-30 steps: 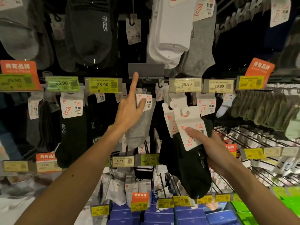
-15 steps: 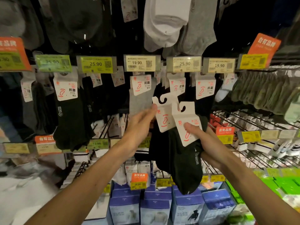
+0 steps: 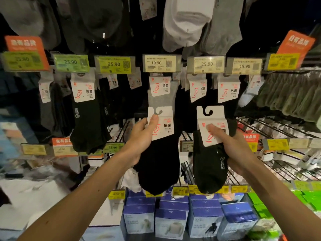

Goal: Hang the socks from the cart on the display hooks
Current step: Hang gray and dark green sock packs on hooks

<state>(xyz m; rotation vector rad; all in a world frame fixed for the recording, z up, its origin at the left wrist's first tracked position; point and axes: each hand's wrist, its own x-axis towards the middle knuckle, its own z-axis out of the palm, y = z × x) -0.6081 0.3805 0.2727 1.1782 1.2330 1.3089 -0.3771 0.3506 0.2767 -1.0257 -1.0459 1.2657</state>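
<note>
The left hand (image 3: 141, 136) pinches a pair of black fabric socks with a white cardboard header card (image 3: 160, 150), thumb pressed on the card's front just below its cut-out hook slot, fingers closed behind. The right hand (image 3: 237, 150) grips a second pair of black fabric socks with a white cardboard header card (image 3: 211, 159), thumb flat on the card face, fingers wrapped around the sock fabric from the right. Both pairs hang upright, toes down, side by side and apart, in front of the display wall.

Directly above and behind the left-held pair hangs a grey sock pack with a white card (image 3: 162, 94), under a pale price label reading 19.90 (image 3: 160, 63). Black sock packs (image 3: 86, 117) hang further left under yellow 25.90 labels. Bare wire display hooks (image 3: 278, 129) project from the wall at right. Blue and white cardboard boxes (image 3: 172, 218) stand on the shelf below.
</note>
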